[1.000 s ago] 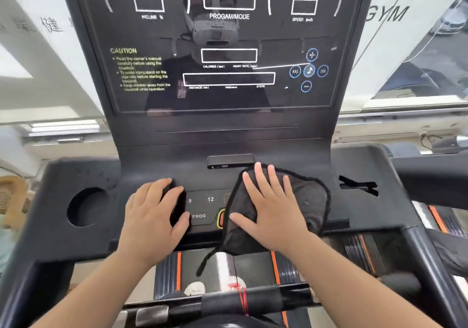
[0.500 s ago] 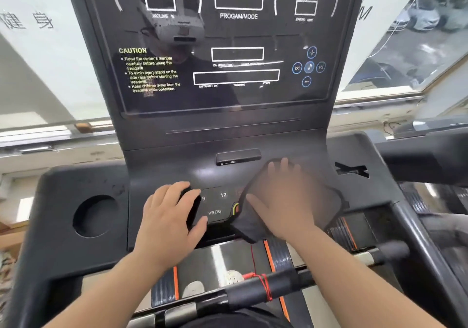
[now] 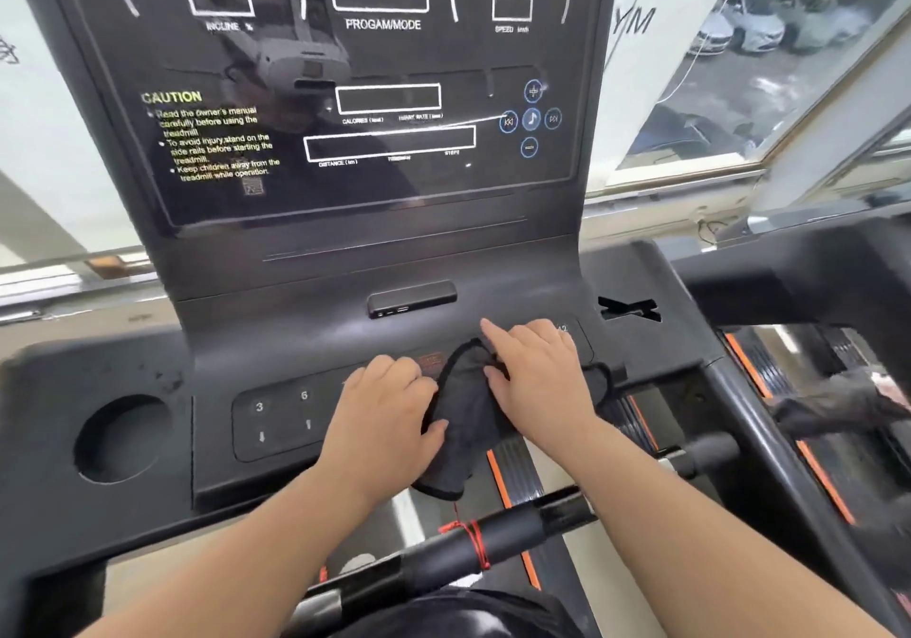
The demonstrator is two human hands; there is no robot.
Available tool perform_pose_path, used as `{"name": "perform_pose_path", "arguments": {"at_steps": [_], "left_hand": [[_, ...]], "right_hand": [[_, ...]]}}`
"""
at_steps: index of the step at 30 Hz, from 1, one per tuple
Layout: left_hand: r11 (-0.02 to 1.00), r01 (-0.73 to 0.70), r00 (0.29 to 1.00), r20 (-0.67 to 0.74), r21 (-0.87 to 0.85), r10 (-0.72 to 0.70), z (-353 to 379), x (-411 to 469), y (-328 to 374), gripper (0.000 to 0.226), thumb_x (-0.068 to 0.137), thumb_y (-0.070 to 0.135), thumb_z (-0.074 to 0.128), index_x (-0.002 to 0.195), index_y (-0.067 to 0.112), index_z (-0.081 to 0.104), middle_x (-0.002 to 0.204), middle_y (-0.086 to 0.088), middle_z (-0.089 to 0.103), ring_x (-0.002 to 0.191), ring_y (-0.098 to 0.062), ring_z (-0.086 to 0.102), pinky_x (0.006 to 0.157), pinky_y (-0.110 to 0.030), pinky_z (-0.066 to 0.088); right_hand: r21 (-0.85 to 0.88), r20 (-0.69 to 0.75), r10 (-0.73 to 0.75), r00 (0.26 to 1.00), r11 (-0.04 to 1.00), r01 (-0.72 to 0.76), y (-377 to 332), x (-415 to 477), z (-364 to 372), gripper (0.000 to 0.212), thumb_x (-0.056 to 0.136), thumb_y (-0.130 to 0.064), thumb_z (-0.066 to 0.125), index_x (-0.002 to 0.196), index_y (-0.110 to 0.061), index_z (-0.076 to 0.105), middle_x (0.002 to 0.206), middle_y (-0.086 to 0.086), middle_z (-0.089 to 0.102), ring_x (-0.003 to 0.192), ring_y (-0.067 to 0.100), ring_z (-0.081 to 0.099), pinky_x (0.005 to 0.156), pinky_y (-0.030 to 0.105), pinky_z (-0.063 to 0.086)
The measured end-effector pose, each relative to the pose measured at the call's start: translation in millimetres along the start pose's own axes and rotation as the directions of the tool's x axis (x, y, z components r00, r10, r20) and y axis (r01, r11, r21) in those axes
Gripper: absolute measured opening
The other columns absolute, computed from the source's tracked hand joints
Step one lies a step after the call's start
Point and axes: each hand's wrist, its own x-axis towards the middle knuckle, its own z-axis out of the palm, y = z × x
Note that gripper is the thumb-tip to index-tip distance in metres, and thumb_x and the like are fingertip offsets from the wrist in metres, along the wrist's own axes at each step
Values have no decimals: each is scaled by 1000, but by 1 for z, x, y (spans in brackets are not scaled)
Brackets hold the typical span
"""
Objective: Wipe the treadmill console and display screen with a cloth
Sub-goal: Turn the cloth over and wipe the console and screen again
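Cloth (image 3: 466,420) had bunched between my hands at the console's (image 3: 305,341) near edge, no longer spread flat; my right hand (image 3: 540,381) pressed it with splayed fingers, left hand (image 3: 389,410) pinching its edge, display screen (image 3: 315,194) unwiped.

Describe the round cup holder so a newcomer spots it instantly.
Start at the big display screen and drop to the flat console below. On its far left wing sits the cup holder, the only round recess, left of the 3 and 6 keys.

Black cloth (image 3: 463,420), black console (image 3: 276,341), yellow caution text (image 3: 212,137), orange-edged belt (image 3: 503,475).
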Motion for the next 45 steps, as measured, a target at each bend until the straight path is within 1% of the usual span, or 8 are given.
{"name": "perform_pose_path", "arguments": {"at_steps": [8, 12, 16, 23, 28, 31, 36, 45], "left_hand": [[955, 208, 972, -63, -212, -226, -16, 12, 31, 41, 80, 57, 57, 97, 23, 73, 85, 5, 66, 82, -23, 60, 78, -39, 52], [701, 388, 860, -37, -599, -509, -40, 25, 70, 11, 82, 49, 65, 85, 40, 70, 73, 13, 69, 73, -5, 64, 77, -34, 55], [452, 356, 835, 62, -818, -546, -60, 35, 102, 16, 78, 25, 68, 87, 36, 74, 68, 3, 72, 67, -17, 67, 72, -39, 59], [368, 180, 853, -41, -912, -520, -110, 55, 130, 22, 72, 20, 54, 64, 9, 71, 66, -9, 70, 64, -24, 63, 60, -36, 52], [553, 71, 954, -105, -830, -280, -140, 65, 134, 11, 74, 11, 68, 67, 11, 59, 60, -2, 58, 57, -15, 53, 56, -29, 45], [487, 3, 992, -59, -873, -112, -156, 69, 130, 26, 76, -5, 63, 78, 17, 49, 69, -8, 58, 64, -23, 52, 59, -36, 44], [464, 35, 982, -56, -885, -180, -165, 70, 114, 36, 76, -3, 62, 73, 29, 45, 70, -4, 59, 63, -22, 49, 57, -32, 42], [394, 373, 925, 299, -840, -236, -119, 50, 86, 23, 80, -4, 69, 89, 11, 54, 68, -5, 65, 61, -19, 51, 62, -32, 39]], "right_hand": [[418, 185, 1, 983, 905, -79, 25, 13, -25, 10, 94, -22, 65, 91, -24, 56, 78, -13, 59, 77, 15, 56, 73, 36, 44], [650, 107, -41, 993, 759, -39, 30, 5, -63, 18, 90, -15, 70, 86, -26, 56, 70, -14, 60, 69, 8, 59, 65, 28, 45], [802, -8, -19, 1000, 597, 18, 32, -5, -96, 19, 86, -8, 77, 86, -21, 63, 72, -12, 65, 69, 14, 64, 65, 25, 50], [932, -33, 35, 999, 361, 18, 59, -5, -131, 5, 90, -29, 69, 92, -27, 65, 83, -5, 71, 72, 16, 67, 68, 33, 57], [824, 155, -376, 914, 559, 90, 82, 28, -133, 56, 97, -2, 60, 145, -30, 53, 143, -20, 55, 135, -5, 45, 112, 18, 36], [880, 197, -549, 812, 463, 100, 74, 35, -142, 52, 90, 12, 59, 132, -19, 63, 136, -5, 64, 123, -13, 50, 106, 7, 33], [805, 125, -444, 887, 568, 171, 89, 49, -132, 5, 92, -16, 75, 96, -18, 73, 99, -6, 71, 102, 3, 61, 96, 20, 44], [647, 508, -443, 738, 763, 12, 129, 50, -173, 27, 93, -15, 67, 76, -35, 64, 69, 6, 55, 65, 7, 48, 64, 26, 39]]}}
